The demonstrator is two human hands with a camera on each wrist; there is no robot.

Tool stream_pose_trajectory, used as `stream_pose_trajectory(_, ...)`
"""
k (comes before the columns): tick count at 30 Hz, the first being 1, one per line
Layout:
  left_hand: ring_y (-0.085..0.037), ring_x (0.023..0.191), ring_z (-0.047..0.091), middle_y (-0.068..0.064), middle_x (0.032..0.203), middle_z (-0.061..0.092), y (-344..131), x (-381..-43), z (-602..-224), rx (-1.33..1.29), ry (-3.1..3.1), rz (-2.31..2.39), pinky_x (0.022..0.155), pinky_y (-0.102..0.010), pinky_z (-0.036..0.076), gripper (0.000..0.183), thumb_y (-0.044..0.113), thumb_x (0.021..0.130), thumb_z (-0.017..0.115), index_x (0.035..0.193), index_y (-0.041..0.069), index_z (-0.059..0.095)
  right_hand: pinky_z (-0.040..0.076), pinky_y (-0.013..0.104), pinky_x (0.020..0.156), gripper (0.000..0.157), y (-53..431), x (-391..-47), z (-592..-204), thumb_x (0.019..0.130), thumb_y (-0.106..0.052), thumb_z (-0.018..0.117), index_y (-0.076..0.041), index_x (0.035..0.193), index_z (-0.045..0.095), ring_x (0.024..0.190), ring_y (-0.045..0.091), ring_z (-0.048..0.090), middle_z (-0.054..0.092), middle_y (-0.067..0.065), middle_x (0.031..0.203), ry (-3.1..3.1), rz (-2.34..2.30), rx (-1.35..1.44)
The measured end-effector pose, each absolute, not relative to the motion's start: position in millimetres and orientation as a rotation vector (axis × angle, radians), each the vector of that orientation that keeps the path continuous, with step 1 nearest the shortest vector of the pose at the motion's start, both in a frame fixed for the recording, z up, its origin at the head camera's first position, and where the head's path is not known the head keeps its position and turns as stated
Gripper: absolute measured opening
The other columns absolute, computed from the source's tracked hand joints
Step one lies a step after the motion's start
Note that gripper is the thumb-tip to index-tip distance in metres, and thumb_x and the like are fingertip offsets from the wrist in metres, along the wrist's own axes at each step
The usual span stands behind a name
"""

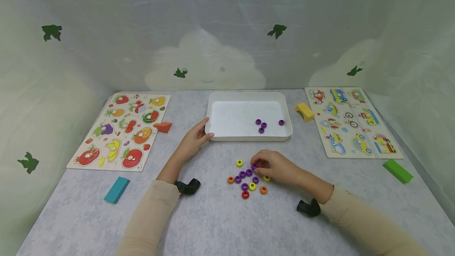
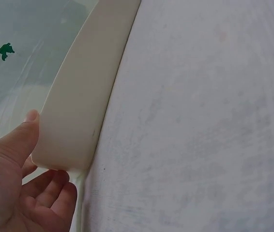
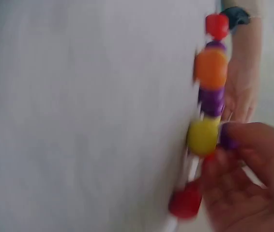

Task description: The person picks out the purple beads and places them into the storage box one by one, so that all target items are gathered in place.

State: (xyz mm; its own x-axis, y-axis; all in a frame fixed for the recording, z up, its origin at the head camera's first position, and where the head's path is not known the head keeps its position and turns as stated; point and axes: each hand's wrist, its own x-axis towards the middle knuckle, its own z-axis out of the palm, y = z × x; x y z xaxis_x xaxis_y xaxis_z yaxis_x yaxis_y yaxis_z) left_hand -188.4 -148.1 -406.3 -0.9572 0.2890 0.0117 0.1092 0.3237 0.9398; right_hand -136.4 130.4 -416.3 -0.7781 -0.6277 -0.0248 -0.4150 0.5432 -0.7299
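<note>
My left hand grips the near left corner of a shallow white tray. In the left wrist view its thumb presses the tray's front wall, and the other fingers curl at the corner. A purple bead is pinched between the thumb and fingers of my right hand, over a loose group of beads. The right wrist view, blurred, shows that purple bead beside a yellow bead. Several more purple beads lie in the group, with yellow, orange and red ones.
Several purple beads lie in the tray's right half. A fruit puzzle board is at left, a vehicle puzzle board at right. Blocks lie around: orange, teal, yellow and green.
</note>
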Motion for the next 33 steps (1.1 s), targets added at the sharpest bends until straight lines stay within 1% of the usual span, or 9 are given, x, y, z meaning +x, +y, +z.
stream_pose_trajectory(3,-0.017,0.121,0.017,-0.013,0.134,0.016,-148.4,-188.5,-406.6,0.375,2.422,1.705,0.096,-0.03,0.022,0.063,0.015,0.08,0.054,0.131,0.003,0.019,0.045,0.019,0.067,0.02,131.6,-145.7,-408.7,0.076,-0.012,0.059,-0.011,0.096,0.058,0.075,0.004,0.049,0.053,-0.009,0.085,2.528,-1.168,-0.849)
stream_pose_trajectory(7,-0.018,0.121,0.017,-0.013,0.134,0.015,-148.4,-188.3,-406.1,0.384,2.431,1.696,0.096,-0.03,0.022,0.063,0.015,0.08,0.054,0.131,0.002,0.019,0.045,0.022,0.069,0.021,134.8,-168.9,-401.3,0.076,-0.01,0.06,-0.008,0.096,0.058,0.076,0.006,0.051,0.054,-0.006,0.086,2.602,-1.291,-0.839)
stream_pose_trajectory(9,-0.018,0.121,0.017,-0.014,0.134,0.015,-148.6,-188.3,-405.8,0.39,2.433,1.694,0.096,-0.031,0.022,0.063,0.015,0.081,0.054,0.131,0.002,0.019,0.045,0.023,0.069,0.021,136.7,-183.0,-400.7,0.076,-0.011,0.06,-0.008,0.096,0.057,0.076,0.007,0.051,0.054,-0.005,0.087,2.649,-1.324,-0.798)
stream_pose_trajectory(13,-0.019,0.121,0.017,-0.014,0.134,0.015,-149.1,-188.7,-406.6,0.402,2.429,1.702,0.096,-0.031,0.021,0.063,0.015,0.081,0.054,0.131,0.001,0.019,0.044,0.026,0.074,0.021,139.0,-209.9,-404.2,0.077,-0.013,0.059,-0.011,0.098,0.057,0.083,0.011,0.051,0.055,-0.003,0.093,2.721,-1.317,-0.666)
stream_pose_trajectory(16,-0.02,0.121,0.017,-0.015,0.134,0.015,-149.1,-188.9,-407.0,0.414,2.431,1.702,0.096,-0.032,0.021,0.063,0.015,0.081,0.054,0.131,0.001,0.019,0.042,0.029,0.077,0.02,138.7,-225.3,-407.8,0.078,-0.014,0.057,-0.013,0.098,0.057,0.088,0.013,0.049,0.055,-0.002,0.095,2.738,-1.264,-0.545)
stream_pose_trajectory(18,-0.02,0.121,0.017,-0.015,0.134,0.015,-149.0,-188.9,-406.9,0.42,2.438,1.697,0.096,-0.032,0.022,0.063,0.015,0.081,0.054,0.131,0.001,0.019,0.042,0.03,0.078,0.019,137.9,-233.1,-410.0,0.078,-0.015,0.057,-0.014,0.097,0.057,0.088,0.014,0.049,0.055,-0.002,0.094,2.739,-1.219,-0.479)
stream_pose_trajectory(23,-0.02,0.121,0.017,-0.015,0.134,0.015,-148.8,-188.8,-406.6,0.421,2.437,1.694,0.096,-0.032,0.022,0.063,0.015,0.081,0.054,0.131,0.001,0.019,0.042,0.03,0.077,0.015,136.7,-245.4,-414.5,0.079,-0.013,0.057,-0.013,0.094,0.058,0.085,0.016,0.049,0.055,0.0,0.091,2.736,-1.124,-0.39)
stream_pose_trajectory(29,-0.019,0.121,0.017,-0.014,0.134,0.015,-149.0,-189.0,-406.7,0.417,2.441,1.691,0.096,-0.032,0.022,0.063,0.015,0.08,0.054,0.131,0.001,0.019,0.041,0.03,0.076,0.012,136.3,-250.2,-418.2,0.079,-0.012,0.056,-0.014,0.091,0.058,0.084,0.016,0.048,0.054,0.0,0.089,2.717,-1.011,-0.371)
stream_pose_trajectory(33,-0.02,0.121,0.017,-0.015,0.134,0.015,-148.7,-188.7,-406.9,0.422,2.437,1.695,0.096,-0.032,0.021,0.062,0.014,0.081,0.053,0.131,0.0,0.019,0.04,0.032,0.079,0.018,135.8,-247.9,-415.6,0.079,-0.014,0.057,-0.012,0.096,0.056,0.088,0.017,0.047,0.053,0.002,0.094,2.715,-1.026,-0.392)
